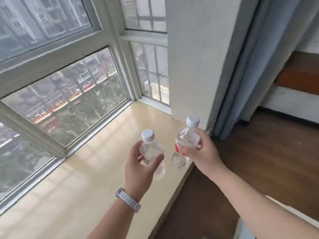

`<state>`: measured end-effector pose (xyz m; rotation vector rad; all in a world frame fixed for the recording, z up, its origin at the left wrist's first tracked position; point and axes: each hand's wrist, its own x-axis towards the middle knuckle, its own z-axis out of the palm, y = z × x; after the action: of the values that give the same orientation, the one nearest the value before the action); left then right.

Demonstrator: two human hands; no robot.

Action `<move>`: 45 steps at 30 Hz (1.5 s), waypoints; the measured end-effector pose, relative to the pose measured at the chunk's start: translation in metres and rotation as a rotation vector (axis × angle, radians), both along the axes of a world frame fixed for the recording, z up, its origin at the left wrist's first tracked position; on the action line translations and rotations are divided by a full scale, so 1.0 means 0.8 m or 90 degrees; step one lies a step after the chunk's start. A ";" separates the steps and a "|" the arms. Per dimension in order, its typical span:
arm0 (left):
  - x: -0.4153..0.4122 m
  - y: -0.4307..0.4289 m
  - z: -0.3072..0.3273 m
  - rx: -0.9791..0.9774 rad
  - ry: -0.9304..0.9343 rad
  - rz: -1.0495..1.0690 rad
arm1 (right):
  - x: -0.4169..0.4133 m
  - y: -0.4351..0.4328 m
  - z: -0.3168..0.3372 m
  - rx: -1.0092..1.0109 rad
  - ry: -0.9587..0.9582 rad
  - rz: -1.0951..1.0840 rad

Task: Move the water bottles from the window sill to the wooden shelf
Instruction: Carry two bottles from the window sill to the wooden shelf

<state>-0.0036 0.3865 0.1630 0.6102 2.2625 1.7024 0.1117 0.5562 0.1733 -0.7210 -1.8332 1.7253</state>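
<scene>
From the head camera we've got a clear, white-capped bottle in each hand. Our left hand point(140, 163) is wrapped around the left bottle point(150, 150), fingers curled round its body from below, cap poking out on top. Our right hand point(202, 150) grips the right bottle point(187, 135) just under the neck, by its red label. Both are upright-ish over the front edge of the window sill point(89, 173); we can't tell if they touch it. There's a watch point(128, 200) on the left wrist and a blue curtain point(250, 66) off to the right.
</scene>
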 end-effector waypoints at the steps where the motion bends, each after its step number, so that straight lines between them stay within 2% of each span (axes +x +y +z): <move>1: 0.009 0.028 0.002 -0.003 0.003 -0.019 | 0.014 0.024 -0.003 -0.003 0.008 -0.023; 10: 0.088 0.241 0.013 -0.005 0.015 -0.185 | 0.141 0.188 -0.024 -0.017 0.029 -0.220; 16: 0.131 0.338 0.019 -0.011 0.010 -0.319 | 0.216 0.250 -0.021 -0.026 0.053 -0.331; 25: 0.171 0.482 0.021 0.002 -0.037 -0.469 | 0.297 0.328 -0.023 -0.031 -0.009 -0.511; 32: 0.159 0.616 0.006 0.017 -0.065 -0.549 | 0.290 0.422 -0.034 -0.033 -0.039 -0.598; 39: 0.101 0.775 0.002 -0.001 -0.091 -0.622 | 0.246 0.549 -0.015 -0.028 -0.089 -0.652; 45: 0.103 0.872 0.001 -0.009 -0.091 -0.665 | 0.241 0.611 0.000 -0.022 -0.126 -0.684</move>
<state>0.0785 1.0841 0.1641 1.3007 1.3873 1.1184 0.3044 1.0453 0.1733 -1.5546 -1.1123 0.9717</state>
